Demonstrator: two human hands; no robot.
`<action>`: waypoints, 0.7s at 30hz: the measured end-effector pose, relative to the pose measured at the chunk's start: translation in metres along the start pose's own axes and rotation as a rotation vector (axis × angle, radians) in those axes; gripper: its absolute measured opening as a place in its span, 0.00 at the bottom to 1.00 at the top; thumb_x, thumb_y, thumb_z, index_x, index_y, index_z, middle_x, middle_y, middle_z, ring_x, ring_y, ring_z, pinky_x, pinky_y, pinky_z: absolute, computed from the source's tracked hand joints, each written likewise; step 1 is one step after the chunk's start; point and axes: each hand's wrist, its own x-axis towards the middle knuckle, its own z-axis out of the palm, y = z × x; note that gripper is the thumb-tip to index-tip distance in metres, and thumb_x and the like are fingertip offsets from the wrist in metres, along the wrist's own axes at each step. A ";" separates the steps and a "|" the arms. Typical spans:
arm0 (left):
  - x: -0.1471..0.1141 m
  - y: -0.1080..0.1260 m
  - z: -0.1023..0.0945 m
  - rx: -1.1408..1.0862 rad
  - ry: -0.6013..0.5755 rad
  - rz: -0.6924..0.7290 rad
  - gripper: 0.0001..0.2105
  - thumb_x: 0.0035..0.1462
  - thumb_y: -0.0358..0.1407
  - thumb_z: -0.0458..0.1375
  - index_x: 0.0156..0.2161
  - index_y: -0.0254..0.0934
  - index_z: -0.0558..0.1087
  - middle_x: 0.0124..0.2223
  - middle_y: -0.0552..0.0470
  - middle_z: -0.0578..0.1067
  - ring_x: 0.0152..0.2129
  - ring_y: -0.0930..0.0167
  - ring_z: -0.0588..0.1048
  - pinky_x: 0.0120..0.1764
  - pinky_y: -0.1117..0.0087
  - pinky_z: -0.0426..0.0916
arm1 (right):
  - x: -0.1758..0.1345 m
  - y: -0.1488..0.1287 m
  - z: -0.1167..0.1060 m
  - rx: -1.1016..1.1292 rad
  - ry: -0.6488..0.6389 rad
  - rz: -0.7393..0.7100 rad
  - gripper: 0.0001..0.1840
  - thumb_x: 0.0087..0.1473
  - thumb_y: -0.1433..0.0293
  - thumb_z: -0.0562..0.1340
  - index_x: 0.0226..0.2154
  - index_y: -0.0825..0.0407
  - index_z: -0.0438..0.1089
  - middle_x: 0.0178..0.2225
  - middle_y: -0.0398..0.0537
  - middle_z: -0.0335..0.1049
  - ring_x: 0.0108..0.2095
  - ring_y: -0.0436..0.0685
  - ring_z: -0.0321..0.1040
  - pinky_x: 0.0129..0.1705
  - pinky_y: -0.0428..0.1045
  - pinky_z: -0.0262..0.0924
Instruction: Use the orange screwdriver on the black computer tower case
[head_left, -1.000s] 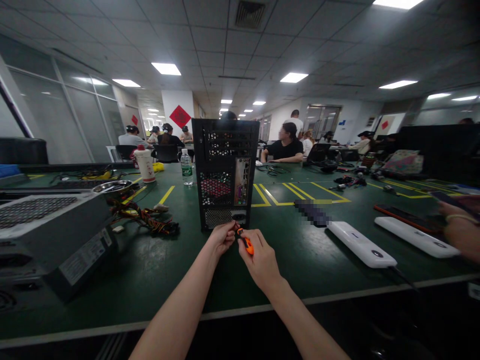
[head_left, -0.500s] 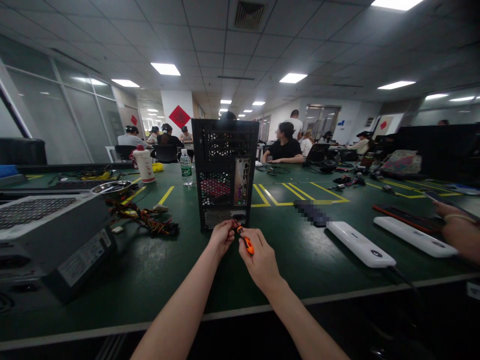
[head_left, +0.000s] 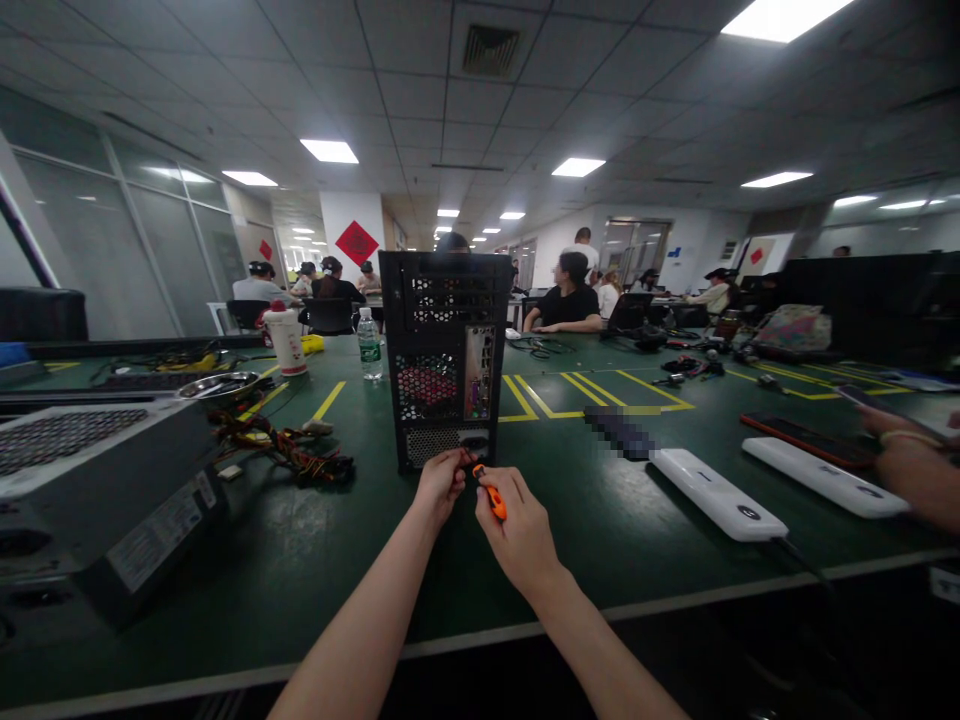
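Observation:
A black computer case (head_left: 448,338) stands upright on the green table, its rear side facing me. The power supply (head_left: 435,441) sits low in that rear side. My right hand (head_left: 521,525) is closed around the orange and black handle of a screwdriver (head_left: 495,503), its shaft pointing up and left toward the bottom of the case. My left hand (head_left: 441,485) is pinched in front of the power supply, by the screwdriver's tip. What its fingertips hold is too small to make out.
At left lie loose power supplies (head_left: 112,500), a cable bundle (head_left: 289,450) and a metal bowl (head_left: 221,388). A cup (head_left: 285,340) and a water bottle (head_left: 369,345) stand behind. White power banks (head_left: 716,495) lie right. Another person's hand (head_left: 919,465) holds a phone at the right edge.
The view has shifted slightly, so the case appears a little lower and further left. Both hands keep their places at the bottom of the case, with the screwdriver still in the right.

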 end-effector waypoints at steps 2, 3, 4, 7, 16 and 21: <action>0.002 -0.003 -0.001 0.053 0.034 0.026 0.03 0.46 0.27 0.52 0.29 0.30 0.66 0.26 0.50 0.70 0.09 0.85 0.55 0.12 0.82 0.44 | 0.000 0.000 0.000 -0.004 -0.006 -0.005 0.08 0.51 0.72 0.50 0.35 0.52 0.60 0.35 0.49 0.62 0.37 0.52 0.63 0.38 0.49 0.60; 0.004 -0.004 -0.002 0.099 0.063 0.048 0.03 0.47 0.28 0.51 0.29 0.30 0.66 0.26 0.50 0.69 0.09 0.85 0.56 0.12 0.81 0.44 | 0.000 0.000 0.000 -0.009 -0.009 -0.004 0.08 0.51 0.73 0.50 0.35 0.52 0.60 0.35 0.49 0.62 0.37 0.53 0.63 0.38 0.49 0.60; 0.005 -0.006 -0.002 0.156 0.096 0.081 0.03 0.47 0.28 0.51 0.30 0.31 0.65 0.25 0.51 0.69 0.09 0.84 0.56 0.12 0.81 0.45 | 0.000 0.000 0.000 -0.016 -0.013 -0.003 0.08 0.51 0.73 0.50 0.35 0.52 0.60 0.35 0.49 0.62 0.36 0.53 0.63 0.37 0.49 0.60; 0.007 -0.010 -0.005 0.304 0.181 0.202 0.04 0.47 0.27 0.51 0.31 0.34 0.64 0.25 0.53 0.70 0.08 0.83 0.57 0.13 0.80 0.48 | 0.000 0.000 0.000 -0.043 -0.022 -0.003 0.08 0.50 0.73 0.50 0.35 0.52 0.60 0.35 0.49 0.62 0.36 0.53 0.62 0.37 0.49 0.60; -0.003 -0.005 -0.008 0.637 0.203 0.614 0.10 0.45 0.23 0.51 0.32 0.38 0.70 0.27 0.52 0.71 0.26 0.74 0.68 0.32 0.77 0.58 | 0.000 -0.006 0.000 -0.179 -0.113 -0.070 0.07 0.49 0.75 0.50 0.31 0.53 0.61 0.32 0.48 0.62 0.31 0.52 0.62 0.34 0.48 0.58; -0.007 -0.004 -0.007 0.665 0.212 0.590 0.10 0.45 0.25 0.51 0.33 0.38 0.70 0.29 0.51 0.71 0.27 0.73 0.68 0.33 0.76 0.58 | -0.001 -0.004 0.001 -0.201 -0.127 -0.044 0.07 0.50 0.74 0.49 0.32 0.54 0.61 0.30 0.48 0.61 0.30 0.50 0.61 0.31 0.46 0.58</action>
